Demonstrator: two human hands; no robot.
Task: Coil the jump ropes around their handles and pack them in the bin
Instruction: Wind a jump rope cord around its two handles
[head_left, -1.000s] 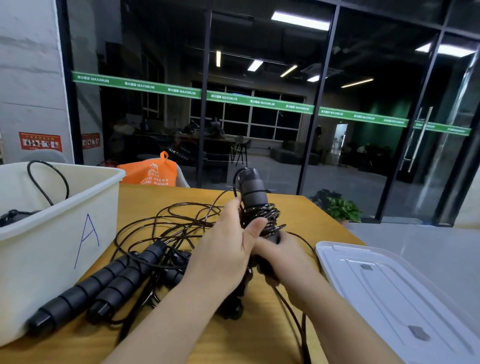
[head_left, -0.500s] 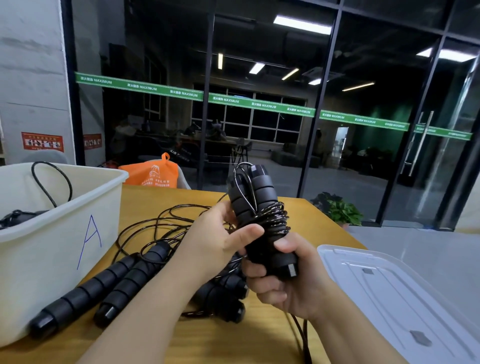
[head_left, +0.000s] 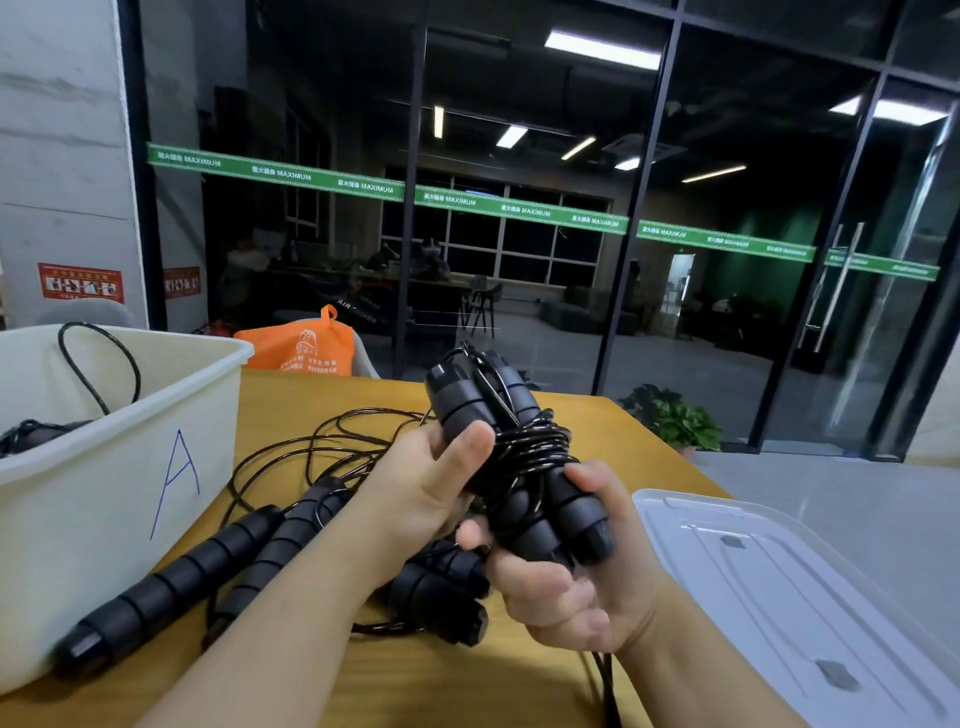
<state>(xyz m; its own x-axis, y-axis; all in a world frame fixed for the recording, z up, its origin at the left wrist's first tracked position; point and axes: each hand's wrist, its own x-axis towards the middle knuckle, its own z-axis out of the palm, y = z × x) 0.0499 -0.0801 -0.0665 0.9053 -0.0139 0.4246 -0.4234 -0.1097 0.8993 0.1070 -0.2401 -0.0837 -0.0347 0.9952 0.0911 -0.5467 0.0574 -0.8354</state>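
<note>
Both hands hold one coiled jump rope (head_left: 519, 457) above the table (head_left: 519, 670): the left hand (head_left: 421, 488) grips its middle, the right hand (head_left: 561, 582) grips the handle ends; the bin (head_left: 104, 483) stands at left

Single head-worn wide-angle view, aimed forward and down, wooden table (head_left: 322, 395) seen close, glass wall (head_left: 519, 208) faced beyond.

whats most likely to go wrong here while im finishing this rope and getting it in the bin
1. The coil around the held handles looks loose and may unwind if the left hand or right hand eases off.
2. A cord tail hangs below the right hand and could snag on the table edge.
3. The loose ropes on the table lie tangled close by and might get dragged toward the bin.
</note>
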